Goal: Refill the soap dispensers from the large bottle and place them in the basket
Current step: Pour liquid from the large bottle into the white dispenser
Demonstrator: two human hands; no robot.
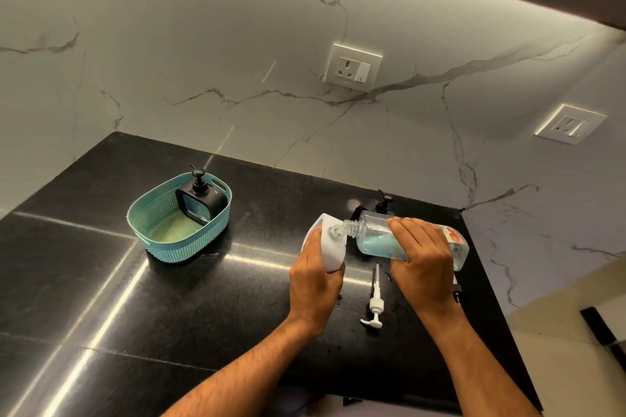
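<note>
Black worktop (101,281), marble wall behind. White dispenser (327,247) gripped, tilted by left hand (315,284); large bottle (403,240) grasped near-horizontal by right hand (423,257), neck at opening for pouring. Black dispenser (200,203) already in basket (169,244).

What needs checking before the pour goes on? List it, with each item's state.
1. Large bottle mouth sits at the white dispenser opening: ok.
2. Left hand grips the dispenser: ok.
3. Right hand grips the bottle: ok.
4. Fill level inside the dispenser: cannot tell.
5. White pump ready on the counter: ok.
6. Room in the basket beside the black dispenser: ok.
</note>
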